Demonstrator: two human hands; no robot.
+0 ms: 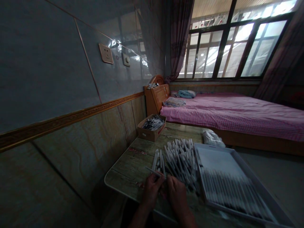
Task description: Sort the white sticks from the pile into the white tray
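My left hand [151, 189] and my right hand [176, 193] rest close together at the near edge of a small wood-grain table [128, 167]. The left hand's fingers are pinched on a thin pen-like stick [154, 172] that points away to the left. The right hand's fingers are curled beside it, touching the near end of a heap of white pen tubes [179, 156]; what they hold, if anything, is hidden. To the right lies a flat grey tray [220, 160] with a row of tubes lined up in its near half.
A cardboard box [152, 127] of dark pen parts stands at the table's far left corner. A white plastic bag [212, 138] lies behind the tray. A tiled wall runs along the left. A bed with pink checked cover [237, 112] and a window fill the back.
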